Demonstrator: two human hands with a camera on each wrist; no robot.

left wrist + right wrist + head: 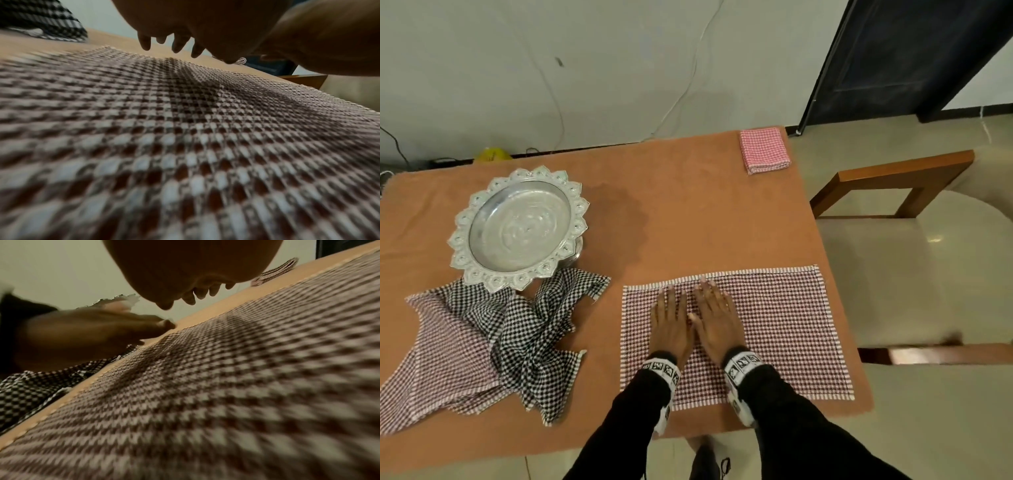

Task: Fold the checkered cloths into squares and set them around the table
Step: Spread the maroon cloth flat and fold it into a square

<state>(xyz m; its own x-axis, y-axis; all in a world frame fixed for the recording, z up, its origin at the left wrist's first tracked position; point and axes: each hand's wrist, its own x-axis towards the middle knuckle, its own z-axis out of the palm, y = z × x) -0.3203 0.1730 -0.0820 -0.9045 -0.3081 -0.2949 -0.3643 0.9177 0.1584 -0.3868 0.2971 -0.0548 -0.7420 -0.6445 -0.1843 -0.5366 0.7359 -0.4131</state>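
Observation:
A red-and-white checkered cloth point(784, 325) lies spread flat as a wide rectangle on the table's near right part. My left hand point(670, 320) and right hand point(714, 317) lie side by side, palms down with straight fingers, pressing on its left half. Both wrist views look low across this cloth point(185, 146) point(226, 394) under each palm, with the fingertips point(177, 47) point(197, 295) hanging ahead. A small folded red checkered square point(764, 150) sits at the far right corner. A crumpled heap of black-and-white cloth point(534, 339) over a red checkered cloth point(445, 359) lies at the left.
An ornate silver tray point(518, 228) stands at the left, its near rim over the crumpled heap. The table has an orange cover point(688, 212). A wooden chair point(904, 260) with a cream seat stands close to the right edge. A wall runs behind the table.

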